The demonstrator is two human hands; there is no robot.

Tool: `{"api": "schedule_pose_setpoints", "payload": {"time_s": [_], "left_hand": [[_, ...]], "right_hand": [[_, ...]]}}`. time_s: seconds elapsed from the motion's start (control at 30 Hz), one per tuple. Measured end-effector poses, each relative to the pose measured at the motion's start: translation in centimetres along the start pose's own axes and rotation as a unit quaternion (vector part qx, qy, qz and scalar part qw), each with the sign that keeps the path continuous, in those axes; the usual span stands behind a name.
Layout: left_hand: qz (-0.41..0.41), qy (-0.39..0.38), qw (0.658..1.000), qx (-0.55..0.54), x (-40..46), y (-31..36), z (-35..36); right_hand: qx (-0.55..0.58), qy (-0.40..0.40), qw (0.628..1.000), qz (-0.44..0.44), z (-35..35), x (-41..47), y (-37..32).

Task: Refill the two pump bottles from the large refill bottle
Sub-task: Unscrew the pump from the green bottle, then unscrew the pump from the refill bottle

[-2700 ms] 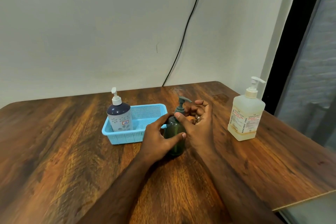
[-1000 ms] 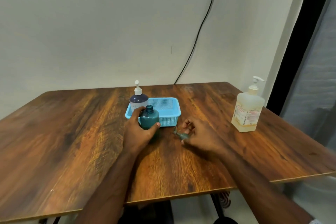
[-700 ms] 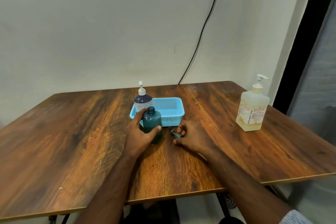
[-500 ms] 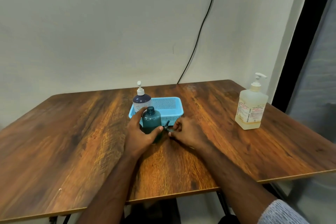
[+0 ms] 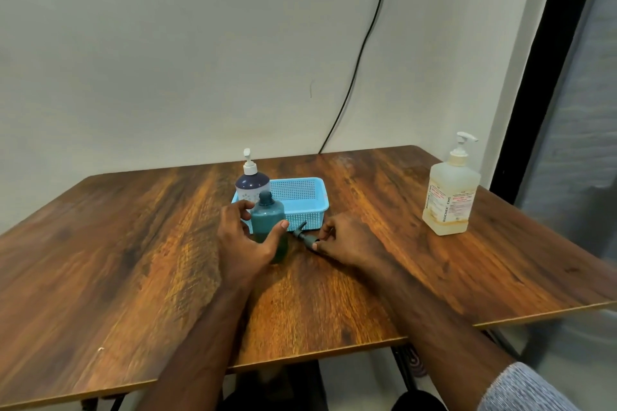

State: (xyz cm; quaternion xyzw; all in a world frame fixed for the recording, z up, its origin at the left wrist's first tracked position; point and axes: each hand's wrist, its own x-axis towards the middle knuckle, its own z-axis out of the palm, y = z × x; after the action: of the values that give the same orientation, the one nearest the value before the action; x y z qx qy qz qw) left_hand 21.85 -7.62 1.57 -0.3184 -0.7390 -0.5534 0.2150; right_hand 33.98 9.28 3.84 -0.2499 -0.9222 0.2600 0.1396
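Basket (image 5: 302,192): pale blue perforated plastic, on the wooden table (image 5: 133,243) toward the back. The white bottle stands in its left end; the rest of its inside shows only mesh walls.
White bottle (image 5: 251,184): upright, dark navy shoulder, pale dotted body, white pump fitted on top. Level of its contents cannot be told.
Green bottle (image 5: 268,227): teal-green, translucent, rounded shoulder and short open neck, pump off. It stands upright on the table just in front of the basket's left half, partly hiding the white bottle. How much it holds cannot be told.
Pump (image 5: 302,234): dark green head with collar, lying tilted on the table just right of the green bottle, nozzle pointing up and left toward the basket.
Refill bottle (image 5: 450,200): large, square, clear plastic with pale yellowish liquid low in it, printed label, white pump on top. Upright near the table's right edge, well apart from the others.
Left hand (image 5: 245,237): fingers and thumb curled round the green bottle's body, thumb across the front.
Right hand (image 5: 344,238): resting on the table, fingertips pinching the pump at its collar end.
Wall: plain, with a black cable (image 5: 360,50) running down to the table's back edge.
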Motion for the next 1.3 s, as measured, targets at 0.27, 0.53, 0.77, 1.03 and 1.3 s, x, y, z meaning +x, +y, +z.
{"api": "schedule_pose_setpoints", "payload": {"time_s": [0.27, 0.53, 0.77, 1.03, 1.3], "left_hand": [[-0.007, 0.025, 1.000, -0.007, -0.3, 0.5, -0.4], [0.125, 0.003, 0.992, -0.020, -2.4, 5.5, 2.9], [0.139, -0.105, 0.981, -0.080, -1.2, 9.9, 11.1], [0.009, -0.278, 0.951, -0.133, -1.2, 10.7, 18.0], [-0.055, -0.285, 0.941, -0.173, 0.0, 9.0, 18.8]], "right_hand": [[-0.005, -0.001, 1.000, -0.009, -0.2, -0.1, 0.2], [0.045, 0.071, 0.996, -0.006, -1.7, -0.9, 1.4], [0.118, 0.323, 0.939, -0.002, -4.5, -3.5, 6.1], [0.163, 0.481, 0.853, 0.125, -7.7, -5.1, 13.4], [0.159, 0.402, 0.884, 0.177, -7.6, -1.7, 15.9]]}}
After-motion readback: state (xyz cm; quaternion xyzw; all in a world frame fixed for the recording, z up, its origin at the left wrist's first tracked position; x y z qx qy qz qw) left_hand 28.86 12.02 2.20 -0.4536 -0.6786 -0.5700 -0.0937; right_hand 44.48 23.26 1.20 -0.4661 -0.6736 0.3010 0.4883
